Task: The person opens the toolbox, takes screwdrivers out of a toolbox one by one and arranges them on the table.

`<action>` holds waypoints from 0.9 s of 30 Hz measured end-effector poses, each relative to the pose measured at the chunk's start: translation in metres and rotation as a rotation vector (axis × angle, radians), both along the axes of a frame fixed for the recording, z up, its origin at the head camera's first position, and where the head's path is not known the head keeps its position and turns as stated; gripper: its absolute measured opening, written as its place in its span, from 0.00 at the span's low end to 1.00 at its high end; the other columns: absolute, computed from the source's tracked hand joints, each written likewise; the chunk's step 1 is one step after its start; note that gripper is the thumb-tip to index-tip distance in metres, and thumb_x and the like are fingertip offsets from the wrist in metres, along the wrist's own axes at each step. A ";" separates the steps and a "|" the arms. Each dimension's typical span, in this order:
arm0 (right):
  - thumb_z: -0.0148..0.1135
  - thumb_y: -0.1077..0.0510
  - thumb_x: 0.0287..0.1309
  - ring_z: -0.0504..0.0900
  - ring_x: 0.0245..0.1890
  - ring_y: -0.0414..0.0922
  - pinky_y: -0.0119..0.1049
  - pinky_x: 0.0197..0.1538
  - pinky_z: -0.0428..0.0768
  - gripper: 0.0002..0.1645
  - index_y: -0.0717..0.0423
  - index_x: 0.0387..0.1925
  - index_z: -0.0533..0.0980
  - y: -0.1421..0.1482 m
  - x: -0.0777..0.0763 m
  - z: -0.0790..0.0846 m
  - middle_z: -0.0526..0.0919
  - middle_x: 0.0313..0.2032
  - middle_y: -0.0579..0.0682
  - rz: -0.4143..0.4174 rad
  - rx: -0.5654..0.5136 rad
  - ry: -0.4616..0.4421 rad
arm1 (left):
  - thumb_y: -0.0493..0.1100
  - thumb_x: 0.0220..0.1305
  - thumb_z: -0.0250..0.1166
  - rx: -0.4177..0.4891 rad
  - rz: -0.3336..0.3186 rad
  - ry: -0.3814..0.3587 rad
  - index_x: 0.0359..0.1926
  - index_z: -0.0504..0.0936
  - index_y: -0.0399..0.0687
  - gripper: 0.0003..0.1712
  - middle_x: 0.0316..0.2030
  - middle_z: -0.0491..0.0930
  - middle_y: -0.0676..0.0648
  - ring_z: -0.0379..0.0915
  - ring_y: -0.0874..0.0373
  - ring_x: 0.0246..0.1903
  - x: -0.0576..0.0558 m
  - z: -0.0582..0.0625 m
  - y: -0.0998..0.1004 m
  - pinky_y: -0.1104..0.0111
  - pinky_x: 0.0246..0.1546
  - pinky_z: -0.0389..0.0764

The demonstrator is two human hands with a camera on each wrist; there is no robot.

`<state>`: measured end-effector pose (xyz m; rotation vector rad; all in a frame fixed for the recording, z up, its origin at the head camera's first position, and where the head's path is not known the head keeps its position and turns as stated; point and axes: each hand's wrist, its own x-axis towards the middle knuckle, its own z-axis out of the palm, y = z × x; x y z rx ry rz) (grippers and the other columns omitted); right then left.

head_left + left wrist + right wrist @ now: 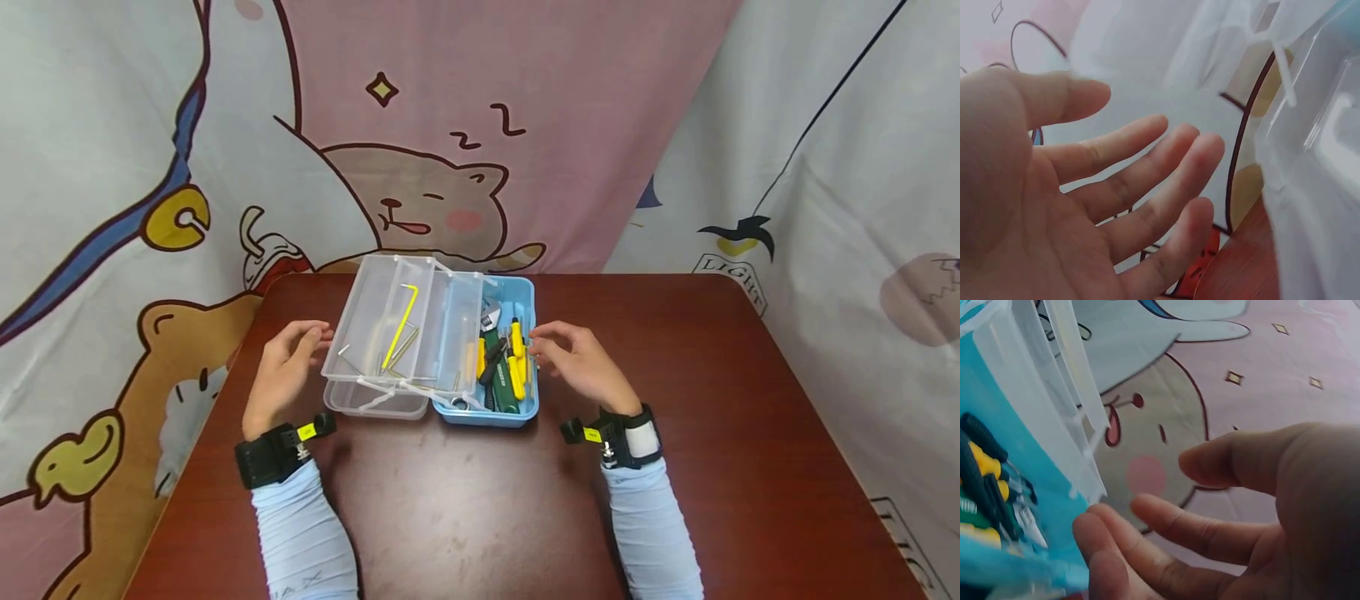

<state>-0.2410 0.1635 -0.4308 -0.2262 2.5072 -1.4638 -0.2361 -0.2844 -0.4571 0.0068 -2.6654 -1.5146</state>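
Observation:
A blue toolbox [534, 367] stands on the table with its clear lid and clear tray [360, 292] swung out to the left. Inside the tray lie a yellow hex key [401, 325] and several silver ones. The blue base holds yellow-and-black handled tools [517, 367], a green-handled tool [502, 392] and an adjustable wrench [490, 315]. My left hand [288, 367] hovers just left of the tray, its fingers loosely spread and holding nothing. At the box's right wall is my right hand [585, 362], fingers slightly bent, nothing between them; whether the fingertips touch the wall I cannot tell.
The toolbox sits near the far edge of the brown table [480, 517]. A cartoon-printed cloth [600, 125] hangs behind and beside the table. Each wrist wears a black strap [273, 457] with a small camera.

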 end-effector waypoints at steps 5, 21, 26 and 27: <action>0.56 0.48 0.76 0.89 0.50 0.60 0.51 0.49 0.88 0.24 0.59 0.62 0.78 -0.030 -0.029 0.016 0.87 0.53 0.63 -0.001 0.087 -0.091 | 0.55 0.84 0.51 -0.034 -0.029 0.018 0.67 0.77 0.41 0.27 0.61 0.80 0.35 0.76 0.56 0.49 -0.007 0.003 0.012 0.76 0.42 0.78; 0.59 0.57 0.75 0.85 0.36 0.52 0.47 0.36 0.84 0.14 0.59 0.53 0.85 -0.114 -0.091 0.000 0.88 0.43 0.57 -0.181 0.862 0.065 | 0.55 0.83 0.52 -0.028 -0.059 -0.026 0.70 0.74 0.39 0.29 0.62 0.78 0.33 0.74 0.44 0.55 0.001 0.005 0.016 0.70 0.46 0.75; 0.59 0.56 0.76 0.77 0.27 0.46 0.39 0.22 0.67 0.14 0.54 0.53 0.86 -0.123 -0.098 -0.014 0.84 0.33 0.51 -0.175 1.055 0.058 | 0.55 0.83 0.52 -0.023 -0.066 -0.021 0.70 0.74 0.39 0.29 0.63 0.78 0.33 0.74 0.44 0.56 0.002 0.009 0.016 0.67 0.48 0.75; 0.59 0.55 0.76 0.79 0.27 0.45 0.38 0.22 0.69 0.14 0.53 0.53 0.86 -0.124 -0.099 -0.015 0.85 0.33 0.51 -0.165 1.085 0.062 | 0.56 0.83 0.52 -0.022 -0.066 -0.022 0.70 0.74 0.39 0.29 0.63 0.78 0.33 0.74 0.43 0.56 0.001 0.010 0.016 0.65 0.49 0.76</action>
